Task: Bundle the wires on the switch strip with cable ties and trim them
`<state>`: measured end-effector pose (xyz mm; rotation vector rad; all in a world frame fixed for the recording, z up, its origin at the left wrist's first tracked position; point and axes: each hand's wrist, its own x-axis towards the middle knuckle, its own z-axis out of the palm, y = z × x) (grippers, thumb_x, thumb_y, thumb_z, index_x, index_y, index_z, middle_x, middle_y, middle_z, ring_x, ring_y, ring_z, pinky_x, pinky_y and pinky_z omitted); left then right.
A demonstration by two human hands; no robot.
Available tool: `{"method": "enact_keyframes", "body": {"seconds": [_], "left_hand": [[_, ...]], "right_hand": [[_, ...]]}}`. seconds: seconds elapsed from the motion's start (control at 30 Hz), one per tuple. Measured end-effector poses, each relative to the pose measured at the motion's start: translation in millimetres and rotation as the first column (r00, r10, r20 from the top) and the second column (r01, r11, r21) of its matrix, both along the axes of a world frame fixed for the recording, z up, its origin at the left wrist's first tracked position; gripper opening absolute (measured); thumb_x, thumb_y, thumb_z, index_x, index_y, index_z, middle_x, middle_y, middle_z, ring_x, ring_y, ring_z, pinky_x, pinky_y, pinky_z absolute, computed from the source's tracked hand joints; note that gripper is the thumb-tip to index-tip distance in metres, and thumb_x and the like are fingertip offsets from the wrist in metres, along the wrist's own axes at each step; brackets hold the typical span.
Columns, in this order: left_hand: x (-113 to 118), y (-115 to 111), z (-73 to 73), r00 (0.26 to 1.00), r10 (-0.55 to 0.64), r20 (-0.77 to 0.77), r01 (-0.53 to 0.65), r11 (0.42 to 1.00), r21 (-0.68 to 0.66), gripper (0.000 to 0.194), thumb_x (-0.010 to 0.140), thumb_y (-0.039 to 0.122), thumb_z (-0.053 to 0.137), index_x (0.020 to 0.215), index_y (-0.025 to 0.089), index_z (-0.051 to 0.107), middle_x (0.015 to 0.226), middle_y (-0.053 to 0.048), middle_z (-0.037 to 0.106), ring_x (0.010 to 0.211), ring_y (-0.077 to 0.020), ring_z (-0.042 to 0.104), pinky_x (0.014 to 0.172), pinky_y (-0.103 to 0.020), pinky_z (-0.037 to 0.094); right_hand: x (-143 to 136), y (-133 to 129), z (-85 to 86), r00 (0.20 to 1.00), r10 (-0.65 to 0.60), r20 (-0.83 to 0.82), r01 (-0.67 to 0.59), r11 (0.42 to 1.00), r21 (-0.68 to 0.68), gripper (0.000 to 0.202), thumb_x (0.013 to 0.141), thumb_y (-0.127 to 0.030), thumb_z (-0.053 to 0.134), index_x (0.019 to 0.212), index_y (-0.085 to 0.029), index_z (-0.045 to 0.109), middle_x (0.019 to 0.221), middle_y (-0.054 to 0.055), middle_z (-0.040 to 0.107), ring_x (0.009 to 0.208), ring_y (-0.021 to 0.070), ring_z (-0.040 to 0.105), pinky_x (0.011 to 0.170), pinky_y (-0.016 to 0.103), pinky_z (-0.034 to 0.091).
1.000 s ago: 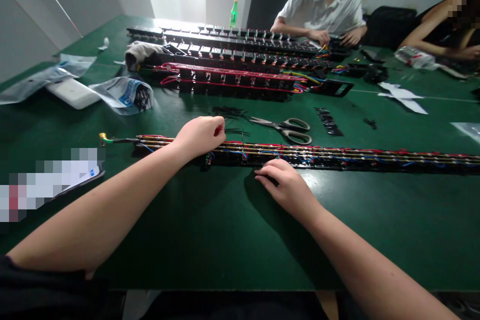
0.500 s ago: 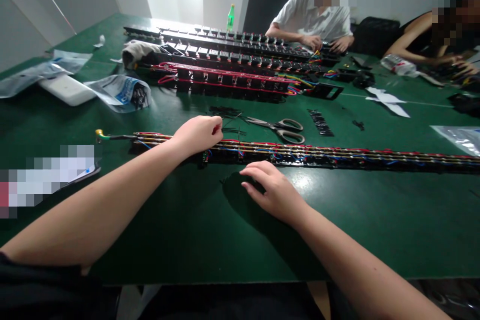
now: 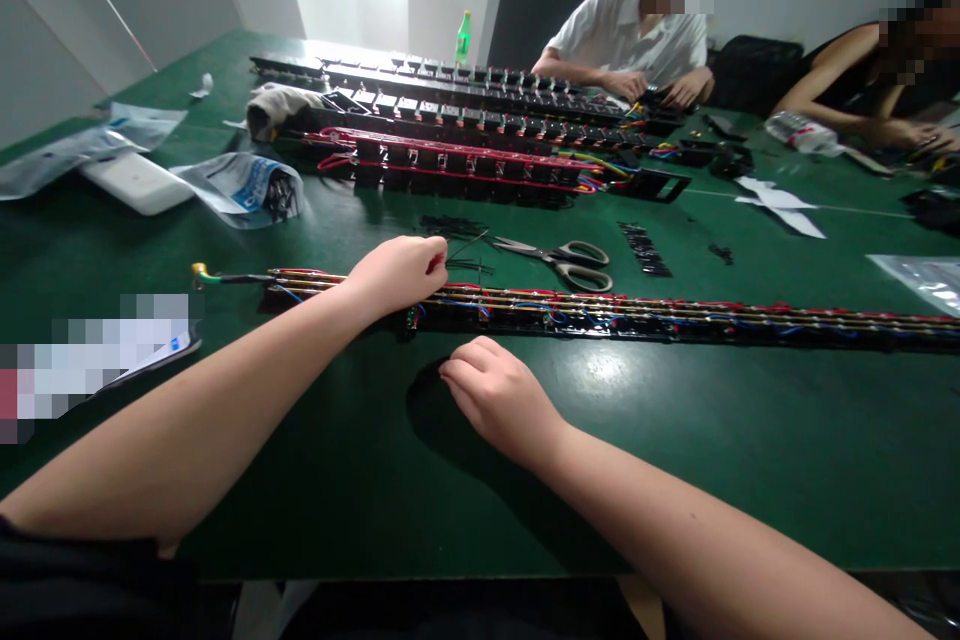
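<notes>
A long black strip (image 3: 637,328) with brass rods and red and blue wires lies across the table. My left hand (image 3: 397,272) is closed in a fist over the strip's left part. Thin black ties (image 3: 471,266) show beside its knuckles; what the fingers hold is hidden. In front of the strip, my right hand (image 3: 504,398) is low over the table, fingertips pinched together. Anything between them is too small to make out. Grey-handled scissors (image 3: 562,260) lie just behind the strip, beside a pile of black ties (image 3: 450,224).
Several black wired modules (image 3: 465,170) lie farther back. On the left are a plastic bag (image 3: 240,188) and a white box (image 3: 135,182). A row of short black pieces (image 3: 643,250) lies right of the scissors. Two people work across the green table (image 3: 337,520).
My right hand has moved left and slightly down, and its parted fingers have closed to a pinch where a small dark bit lay. My left hand stays over the strip.
</notes>
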<state>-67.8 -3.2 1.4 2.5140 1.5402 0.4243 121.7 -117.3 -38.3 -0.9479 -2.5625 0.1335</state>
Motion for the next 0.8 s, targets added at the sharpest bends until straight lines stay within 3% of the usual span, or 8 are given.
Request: {"method": "enact_keyframes", "body": {"seconds": [0.13, 0.2, 0.37, 0.47, 0.6, 0.8], "left_hand": [[-0.2, 0.1, 0.8, 1.0, -0.015, -0.009, 0.015, 1.0, -0.009, 0.018, 0.085, 0.027, 0.045, 0.082, 0.021, 0.062, 0.076, -0.004, 0.066, 0.067, -0.0179, 0.057, 0.06, -0.029, 0.033], [-0.4, 0.7, 0.7, 1.0, -0.019, -0.011, 0.019, 1.0, -0.013, 0.018, 0.086, 0.027, 0.046, 0.083, 0.021, 0.062, 0.076, -0.004, 0.066, 0.068, -0.0182, 0.057, 0.06, -0.029, 0.034], [-1.0, 3.1, -0.3, 0.999, -0.022, -0.023, 0.022, 0.999, -0.03, 0.018, 0.086, 0.027, 0.046, 0.084, 0.021, 0.063, 0.076, -0.003, 0.066, 0.069, -0.0186, 0.059, 0.059, -0.028, 0.034], [-1.1, 3.8, -0.3, 0.999, -0.023, -0.041, 0.021, 0.999, -0.038, 0.018, 0.087, 0.027, 0.046, 0.085, 0.021, 0.063, 0.076, -0.003, 0.067, 0.069, -0.0189, 0.06, 0.058, -0.028, 0.035], [1.3, 1.1, 2.1, 0.996, -0.007, -0.086, 0.005, 1.0, -0.022, 0.019, 0.088, 0.027, 0.046, 0.088, 0.021, 0.063, 0.078, -0.004, 0.069, 0.072, -0.0207, 0.063, 0.059, -0.029, 0.036], [8.2, -4.2, 6.6, 0.977, 0.104, -0.185, -0.091, 0.993, 0.081, 0.032, 0.094, 0.028, 0.036, 0.108, 0.017, 0.063, 0.086, -0.011, 0.073, 0.078, -0.0267, 0.07, 0.064, -0.031, 0.041]], "right_hand": [[12.1, -17.9, 7.9, 0.987, 0.148, 0.062, -0.149, 0.989, 0.017, 0.017, 0.094, -0.009, 0.048, 0.091, -0.015, 0.064, 0.086, 0.007, 0.065, 0.078, 0.0178, 0.053, 0.071, 0.031, 0.048], [26.3, -23.8, 10.0, 0.986, 0.162, 0.048, -0.163, 0.986, 0.016, 0.017, 0.094, -0.009, 0.047, 0.093, -0.017, 0.062, 0.086, 0.005, 0.065, 0.079, 0.0172, 0.054, 0.074, 0.03, 0.049], [71.3, -8.7, 6.4, 0.984, -0.148, -0.1, 0.149, 0.989, 0.005, 0.014, 0.094, -0.007, 0.047, 0.098, -0.019, 0.053, 0.097, 0.009, 0.065, 0.09, 0.019, 0.06, 0.081, 0.032, 0.053], [88.8, 3.7, 3.1, 0.954, -0.253, -0.159, 0.254, 0.967, -0.018, 0.013, 0.096, -0.01, 0.047, 0.102, -0.021, 0.05, 0.104, 0.009, 0.068, 0.095, 0.0197, 0.066, 0.082, 0.034, 0.055], [86.4, 5.9, 2.5, 0.953, -0.263, -0.149, 0.259, 0.965, -0.043, 0.011, 0.096, -0.014, 0.051, 0.103, -0.021, 0.054, 0.106, 0.009, 0.072, 0.096, 0.0202, 0.069, 0.083, 0.035, 0.058], [69.2, 11.1, 1.3, 0.965, -0.24, -0.109, 0.238, 0.971, -0.029, 0.013, 0.096, -0.015, 0.049, 0.102, -0.02, 0.059, 0.11, 0.011, 0.073, 0.1, 0.0231, 0.069, 0.086, 0.039, 0.059]]}}
